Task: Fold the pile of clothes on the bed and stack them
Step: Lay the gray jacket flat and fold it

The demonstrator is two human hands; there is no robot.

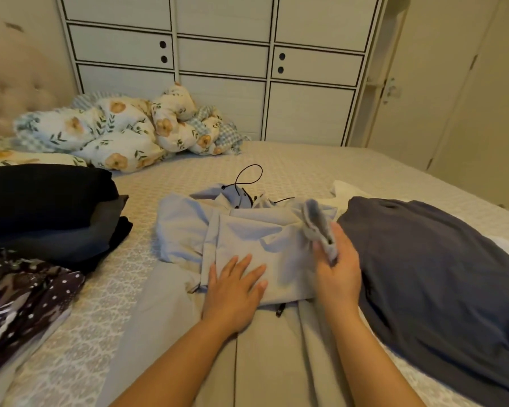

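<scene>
We note the patterned garment (21,304) is cut off at the left edge. The pale blue garment (247,239) lies mid-bed (291,165), partly folded (black drawcord showing). The left hand (232,292) presses it flat, fingers straight; the right hand (335,271) pinches its blurred cuff. Dark folded stack (50,207) sits left.

At frame centre, my left hand (235,292) presses the pale garment (247,239) flat; my right hand (337,268) pinches its cuff (318,223).
</scene>
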